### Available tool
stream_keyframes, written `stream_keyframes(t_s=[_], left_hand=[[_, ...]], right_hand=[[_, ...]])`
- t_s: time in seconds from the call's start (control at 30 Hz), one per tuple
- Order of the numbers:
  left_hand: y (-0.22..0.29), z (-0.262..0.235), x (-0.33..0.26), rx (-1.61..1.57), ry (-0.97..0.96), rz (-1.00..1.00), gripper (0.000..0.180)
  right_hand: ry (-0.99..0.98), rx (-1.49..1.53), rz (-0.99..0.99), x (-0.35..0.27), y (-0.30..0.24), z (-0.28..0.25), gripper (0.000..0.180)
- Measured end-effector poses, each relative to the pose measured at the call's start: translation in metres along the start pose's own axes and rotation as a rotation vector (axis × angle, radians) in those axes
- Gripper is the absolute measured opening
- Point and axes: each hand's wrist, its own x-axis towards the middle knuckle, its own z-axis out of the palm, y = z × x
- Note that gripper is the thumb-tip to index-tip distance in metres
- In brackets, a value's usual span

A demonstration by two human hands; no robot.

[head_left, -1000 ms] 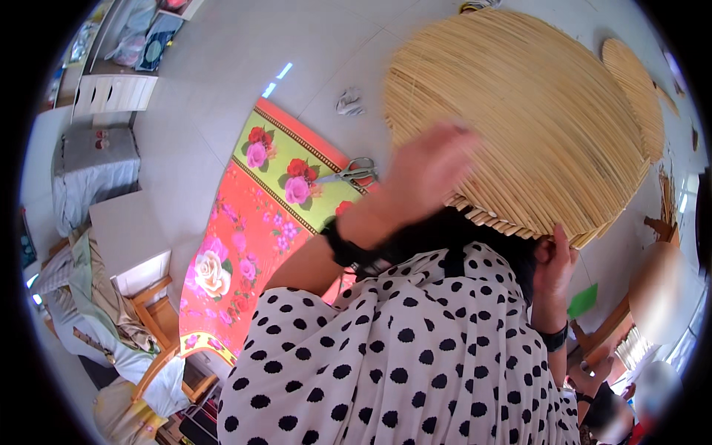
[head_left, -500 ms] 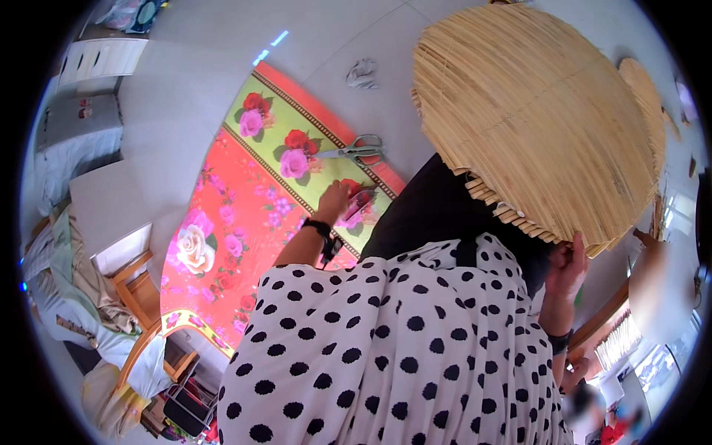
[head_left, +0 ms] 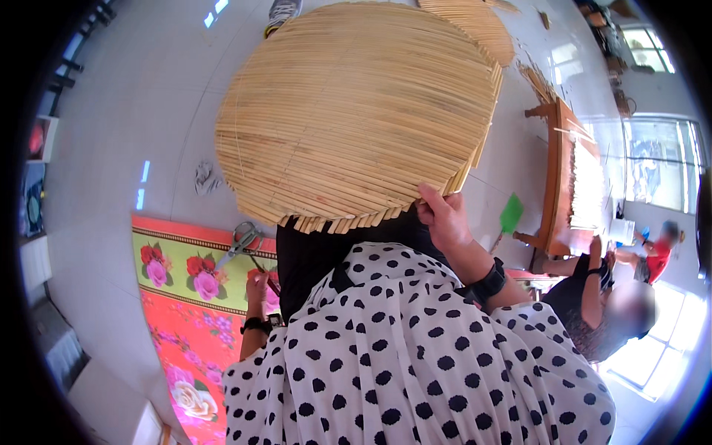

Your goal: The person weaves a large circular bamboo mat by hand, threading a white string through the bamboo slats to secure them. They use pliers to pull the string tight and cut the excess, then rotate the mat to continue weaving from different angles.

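Observation:
A large round mat of thin bamboo or reed strips (head_left: 356,111) lies tilted over my lap, its stepped near edge toward me. My right hand (head_left: 445,219) grips that edge at the lower right, thumb on top. Low at the left, my left hand (head_left: 256,288) is closed beside a thin dark object whose kind I cannot make out. Under it spreads a red and green flowered cloth (head_left: 194,256). Scissors with grey-green handles (head_left: 245,235) lie on the cloth's border, just beyond the left hand.
A crumpled grey rag (head_left: 207,179) lies on the floor at left. Beyond the mat are a shoe (head_left: 282,13) and another woven piece (head_left: 478,28). To the right stand a green paddle-shaped thing (head_left: 511,213) and a wooden bench (head_left: 552,178); a person (head_left: 582,297) sits nearby.
The view has swung to the right, so the mat now appears further left, with the bench and the person showing more. My right hand still grips the mat's edge; the left stays low over the cloth.

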Motion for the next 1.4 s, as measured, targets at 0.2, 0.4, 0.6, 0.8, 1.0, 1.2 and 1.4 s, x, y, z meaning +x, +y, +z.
stream_keyframes(t_s=[0.2,0.4,0.6,0.8,1.0,1.2,1.4], left_hand=[[0.126,-0.051,-0.051,-0.615,-0.122,0.193,0.020],[0.314,0.003,-0.142,-0.122,-0.150,0.487,0.025],[0.368,0.109,-0.188,0.576,-0.343,0.959,0.016],[0.375,0.159,-0.204,0.993,-0.337,1.122,0.017],[0.377,0.179,-0.205,1.103,-0.283,1.194,0.019],[0.379,0.190,-0.204,1.095,-0.300,1.149,0.017],[0.380,0.195,-0.202,1.105,-0.326,1.131,0.015]], right_hand=[[-0.041,0.003,0.061,0.000,0.002,-0.007,0.015],[-0.035,0.006,0.076,0.001,0.004,-0.006,0.015],[-0.069,0.042,0.067,-0.001,0.001,-0.005,0.015],[-0.090,0.073,0.091,-0.002,-0.001,-0.005,0.016],[-0.117,0.041,0.075,0.001,0.004,-0.010,0.020],[-0.121,0.018,0.083,0.001,0.002,-0.011,0.022],[-0.121,0.029,0.045,0.002,0.003,-0.008,0.016]])
